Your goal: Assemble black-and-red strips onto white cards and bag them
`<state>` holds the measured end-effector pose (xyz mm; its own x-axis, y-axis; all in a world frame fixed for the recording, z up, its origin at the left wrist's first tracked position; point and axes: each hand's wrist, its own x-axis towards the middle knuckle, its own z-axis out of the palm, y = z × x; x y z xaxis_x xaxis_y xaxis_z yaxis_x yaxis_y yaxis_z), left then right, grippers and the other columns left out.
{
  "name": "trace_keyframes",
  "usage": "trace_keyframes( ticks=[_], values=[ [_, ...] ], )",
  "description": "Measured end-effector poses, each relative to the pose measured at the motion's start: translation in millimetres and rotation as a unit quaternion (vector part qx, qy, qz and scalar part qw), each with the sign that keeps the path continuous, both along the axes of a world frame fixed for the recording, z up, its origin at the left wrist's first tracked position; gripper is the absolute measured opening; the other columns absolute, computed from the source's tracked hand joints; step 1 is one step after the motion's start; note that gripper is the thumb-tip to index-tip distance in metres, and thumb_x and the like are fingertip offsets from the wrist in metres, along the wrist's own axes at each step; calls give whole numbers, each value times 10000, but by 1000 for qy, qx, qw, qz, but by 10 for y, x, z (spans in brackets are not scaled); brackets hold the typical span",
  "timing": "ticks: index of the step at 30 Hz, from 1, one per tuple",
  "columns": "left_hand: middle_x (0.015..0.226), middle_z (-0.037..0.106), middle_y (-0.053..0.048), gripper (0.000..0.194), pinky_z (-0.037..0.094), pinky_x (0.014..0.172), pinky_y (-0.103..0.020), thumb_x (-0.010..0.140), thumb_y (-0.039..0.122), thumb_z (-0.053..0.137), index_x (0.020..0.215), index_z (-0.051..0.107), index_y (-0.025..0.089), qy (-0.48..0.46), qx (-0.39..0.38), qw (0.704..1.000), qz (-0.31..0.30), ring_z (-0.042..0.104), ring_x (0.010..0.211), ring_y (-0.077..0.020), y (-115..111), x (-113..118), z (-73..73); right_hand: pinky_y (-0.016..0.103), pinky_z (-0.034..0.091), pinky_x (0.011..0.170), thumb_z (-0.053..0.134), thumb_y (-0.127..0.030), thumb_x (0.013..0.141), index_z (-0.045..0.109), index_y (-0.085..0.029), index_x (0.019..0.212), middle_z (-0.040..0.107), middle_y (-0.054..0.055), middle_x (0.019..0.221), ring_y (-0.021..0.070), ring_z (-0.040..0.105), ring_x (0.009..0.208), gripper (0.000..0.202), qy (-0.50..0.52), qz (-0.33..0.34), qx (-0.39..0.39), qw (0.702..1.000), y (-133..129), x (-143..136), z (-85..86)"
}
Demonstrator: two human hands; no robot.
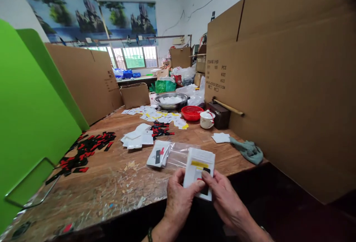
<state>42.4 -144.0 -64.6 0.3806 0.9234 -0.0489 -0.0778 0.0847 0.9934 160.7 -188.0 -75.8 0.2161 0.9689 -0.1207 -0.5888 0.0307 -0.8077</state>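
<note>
Just past the table's front edge, a stack of white cards is held between my two hands. My left hand grips its left side, thumb across the front. My right hand closes on the right side, its thumb pressing a black and red piece against the front card. A yellow strip shows on that card. Behind lies a clear plastic bag. To its left rests another card stack with a black and red piece on top. The fingers behind the held stack are mostly hidden.
Black and red pieces are heaped at left, near a green panel. White packets lie mid-table. Further back are a metal basin, red basket and lidded cup. A grey-green cloth lies beside the tall cardboard.
</note>
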Motion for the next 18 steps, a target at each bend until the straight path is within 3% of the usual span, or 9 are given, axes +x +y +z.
trace_keyframes(
  ticks=[2,3,5,7,11,18],
  values=[
    [829,704,-54,260,497,665,-297,718,359,733,884,685,165,74,83,992,-51,626,706,-181,43,91,72,386,553,788,797,-486,698,677,-152,1011,755,106,961,261,710,854,474,-2,-28,-21,999,-74,248,7],
    [834,688,-55,234,489,672,-304,754,352,694,903,690,173,124,147,980,-49,615,709,-181,82,118,113,374,559,756,803,-481,691,679,-152,1010,756,102,946,253,713,821,475,-4,-36,-34,999,-101,367,6],
    [853,648,-53,209,477,703,-320,787,323,648,943,672,185,229,283,931,-2,598,744,-189,180,163,189,339,558,686,816,-466,671,686,-150,987,757,90,893,230,709,747,466,-24,-43,-65,997,-130,586,-4],
    [916,623,-60,234,470,746,-337,784,293,642,994,621,190,314,369,874,29,598,821,-210,279,226,242,291,534,610,820,-464,655,695,-144,922,745,66,787,197,684,663,435,-74,-45,-98,991,-120,769,-24],
    [1048,603,-101,332,463,759,-345,781,307,639,1068,526,184,429,395,812,5,608,929,-252,405,414,241,235,431,497,789,-490,634,688,-135,785,690,35,646,144,597,544,399,-201,-6,-133,970,-2,996,-71],
    [878,637,-91,204,440,745,-339,814,108,471,1000,512,182,428,403,809,-1,623,835,-232,514,510,68,217,340,471,711,-439,668,650,-149,724,637,4,593,107,518,492,302,-279,144,-114,943,306,1019,-16]
  ],
)
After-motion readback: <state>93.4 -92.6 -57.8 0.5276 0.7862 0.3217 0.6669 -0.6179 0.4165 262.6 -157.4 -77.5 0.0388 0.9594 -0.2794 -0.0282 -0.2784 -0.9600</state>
